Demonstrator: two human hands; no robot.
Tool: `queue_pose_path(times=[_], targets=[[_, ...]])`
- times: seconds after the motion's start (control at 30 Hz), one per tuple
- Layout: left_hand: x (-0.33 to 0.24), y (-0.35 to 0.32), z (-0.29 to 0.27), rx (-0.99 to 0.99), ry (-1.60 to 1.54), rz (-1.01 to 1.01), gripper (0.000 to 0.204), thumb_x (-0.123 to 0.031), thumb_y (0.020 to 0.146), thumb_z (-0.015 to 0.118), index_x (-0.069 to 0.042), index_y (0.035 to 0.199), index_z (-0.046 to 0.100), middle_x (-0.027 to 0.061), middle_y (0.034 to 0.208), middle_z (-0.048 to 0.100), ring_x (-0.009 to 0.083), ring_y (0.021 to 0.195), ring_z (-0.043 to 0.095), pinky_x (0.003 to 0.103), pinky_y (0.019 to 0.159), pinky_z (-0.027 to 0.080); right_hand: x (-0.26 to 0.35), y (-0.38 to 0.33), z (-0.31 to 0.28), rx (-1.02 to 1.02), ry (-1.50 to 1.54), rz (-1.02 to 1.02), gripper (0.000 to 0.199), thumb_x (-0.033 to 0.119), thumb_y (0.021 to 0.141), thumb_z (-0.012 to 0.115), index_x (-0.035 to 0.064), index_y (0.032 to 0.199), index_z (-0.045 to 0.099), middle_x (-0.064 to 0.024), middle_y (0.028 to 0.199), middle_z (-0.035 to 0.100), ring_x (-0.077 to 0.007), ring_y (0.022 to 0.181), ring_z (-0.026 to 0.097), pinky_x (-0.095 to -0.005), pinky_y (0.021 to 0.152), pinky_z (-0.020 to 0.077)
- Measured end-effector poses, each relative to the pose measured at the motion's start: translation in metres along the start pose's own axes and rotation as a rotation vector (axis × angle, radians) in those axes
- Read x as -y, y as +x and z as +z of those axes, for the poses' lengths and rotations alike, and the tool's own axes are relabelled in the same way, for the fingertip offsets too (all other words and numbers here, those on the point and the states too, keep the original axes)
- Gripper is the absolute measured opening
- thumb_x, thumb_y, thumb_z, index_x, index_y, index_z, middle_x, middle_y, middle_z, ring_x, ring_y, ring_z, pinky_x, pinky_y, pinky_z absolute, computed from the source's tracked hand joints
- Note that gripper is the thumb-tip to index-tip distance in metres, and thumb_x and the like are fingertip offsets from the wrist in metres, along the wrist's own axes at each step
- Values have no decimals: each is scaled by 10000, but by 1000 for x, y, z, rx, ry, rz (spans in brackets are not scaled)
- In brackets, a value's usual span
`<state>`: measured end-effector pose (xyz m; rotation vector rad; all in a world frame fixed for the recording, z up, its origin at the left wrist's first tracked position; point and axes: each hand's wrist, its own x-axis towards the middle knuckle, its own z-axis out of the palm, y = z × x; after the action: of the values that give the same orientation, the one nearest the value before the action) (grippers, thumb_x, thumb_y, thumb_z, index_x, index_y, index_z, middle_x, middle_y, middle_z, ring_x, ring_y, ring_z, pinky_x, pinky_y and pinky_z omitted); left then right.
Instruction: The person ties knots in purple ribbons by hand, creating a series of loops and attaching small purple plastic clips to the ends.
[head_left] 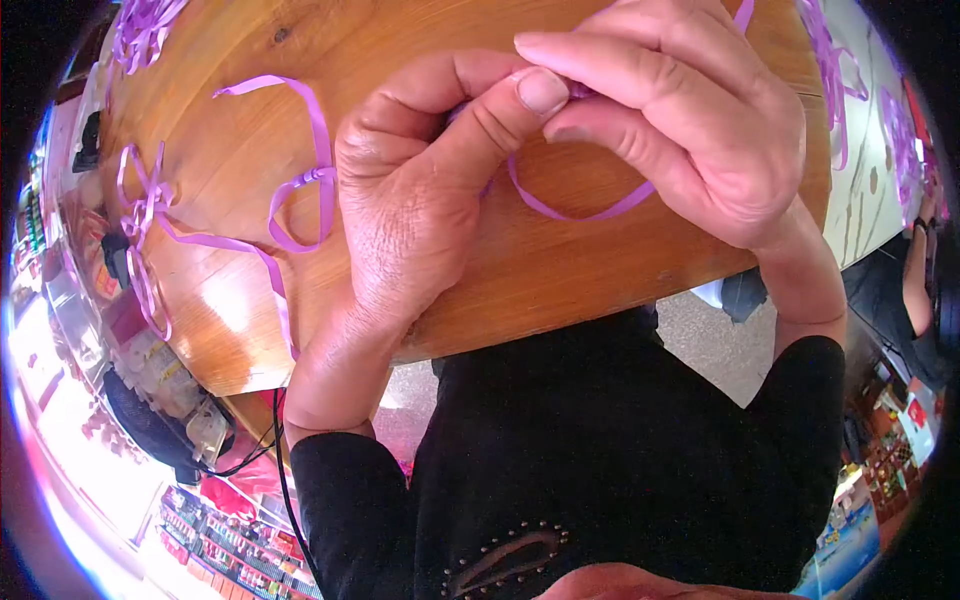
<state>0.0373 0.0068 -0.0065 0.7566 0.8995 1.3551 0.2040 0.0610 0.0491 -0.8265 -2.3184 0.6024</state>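
Note:
Both my hands meet above the wooden table near its front edge, fingertips almost touching. My left hand point(420, 180) pinches a purple ribbon between thumb and curled forefinger. My right hand point(690, 130) closes its thumb and fingers on the same ribbon, just beside the left thumb. Most of the gripped part is hidden by my fingers. A loop of this purple ribbon point(585, 215) hangs below the hands, passing behind the right one. Left of my left hand lies another looped ribbon point(322, 130) with a small knot in it.
The wooden table point(560, 275) spreads under my hands. At its left lies a ribbon bow point(150, 200) with a long tail. Bunches of purple ribbon are at the far left point(143, 30) and far right point(825, 60). A person's arm point(918, 270) shows at the right rim.

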Motion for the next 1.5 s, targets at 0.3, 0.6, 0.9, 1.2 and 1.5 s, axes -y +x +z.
queue_pose_path(times=[0.3, 0.6, 0.9, 1.2, 1.5], targets=[[-13, -1, -2, -134, 430, 60, 44, -52, 852, 602, -24, 877, 625, 31, 762, 627, 88, 683, 579, 185, 583, 461, -8, -9, 4, -101, -65, -71, 188, 29, 656, 726, -13, 826, 656, -79, 721, 593, -181, 640, 550, -276, 587, 407], [-11, 2, -6, -153, 502, 157, 42, -60, 852, 604, -22, 850, 624, 18, 735, 613, 60, 579, 502, 184, 516, 402, -10, -5, 1, 35, -111, -46, 178, 55, 689, 736, -7, 830, 647, -86, 753, 608, -200, 676, 575, -285, 583, 434], [-8, 11, -8, -98, 210, 16, 86, -85, 826, 666, -19, 880, 656, -46, 719, 601, 7, 635, 480, 140, 561, 366, -10, -4, -13, 76, 42, 100, 345, 128, 686, 764, -30, 967, 644, -104, 789, 615, -213, 715, 587, -284, 638, 461], [-4, 6, -5, -37, 200, 70, 87, -51, 816, 667, -2, 885, 647, -16, 760, 618, 35, 717, 536, 166, 647, 427, -12, -6, -5, 35, -154, -69, 207, 77, 730, 717, -12, 905, 649, -93, 763, 615, -183, 686, 570, -273, 622, 426], [-26, 17, -15, -83, 477, 36, 131, -65, 808, 677, 5, 916, 654, -8, 765, 626, 39, 724, 547, 173, 663, 440, -68, -21, -27, -430, 196, 51, 94, 61, 867, 565, -24, 899, 592, -59, 803, 565, -135, 718, 511, -257, 672, 387]])
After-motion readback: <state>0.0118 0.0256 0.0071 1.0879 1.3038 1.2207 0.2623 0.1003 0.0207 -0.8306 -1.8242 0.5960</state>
